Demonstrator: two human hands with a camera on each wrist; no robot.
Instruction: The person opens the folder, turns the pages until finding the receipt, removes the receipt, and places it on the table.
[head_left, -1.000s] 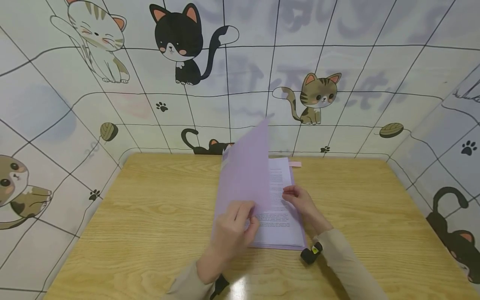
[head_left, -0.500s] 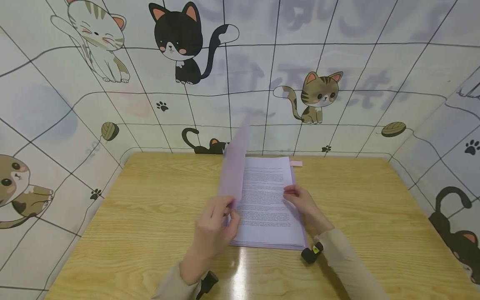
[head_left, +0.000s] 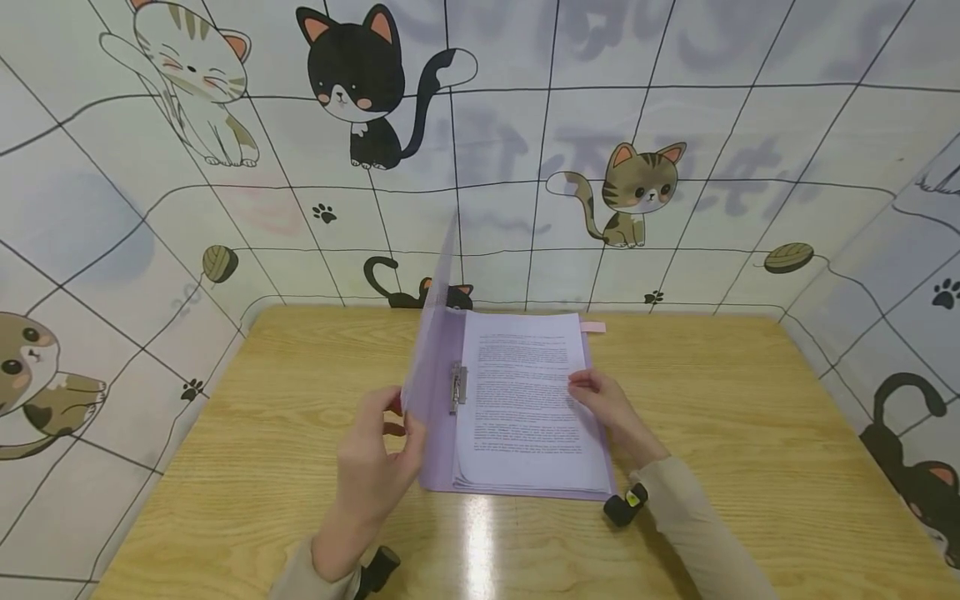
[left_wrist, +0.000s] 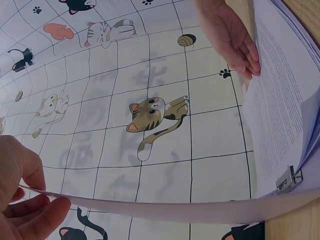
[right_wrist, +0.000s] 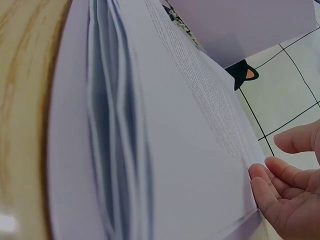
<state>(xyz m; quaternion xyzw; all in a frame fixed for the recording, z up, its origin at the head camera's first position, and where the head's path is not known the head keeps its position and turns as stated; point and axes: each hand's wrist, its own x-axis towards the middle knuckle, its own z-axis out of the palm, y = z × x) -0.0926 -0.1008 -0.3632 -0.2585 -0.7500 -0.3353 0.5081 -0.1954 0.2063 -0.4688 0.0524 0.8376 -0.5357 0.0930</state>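
A light purple folder (head_left: 442,467) lies on the wooden table, its front cover (head_left: 427,342) raised nearly upright on the left. My left hand (head_left: 372,462) pinches the free edge of that cover between thumb and fingers, as the left wrist view also shows. Inside sits a stack of printed sheets (head_left: 525,400), and a metal clip (head_left: 458,387) shows at its left edge. The fingertips of my right hand (head_left: 611,414) touch the right edge of the stack, fingers loosely bent without gripping. In the right wrist view several sheet edges (right_wrist: 120,125) fan slightly apart.
A pink tab (head_left: 593,327) sticks out at the folder's upper right. Bare wooden table (head_left: 322,375) extends to both sides. Behind it stands a wall (head_left: 502,150) with cat drawings and grid lines. Black cameras are strapped to both wrists.
My left hand has moved left, swinging the cover from over the sheets to nearly upright. The printed page and the metal clip are now uncovered. The right hand has stayed in place.
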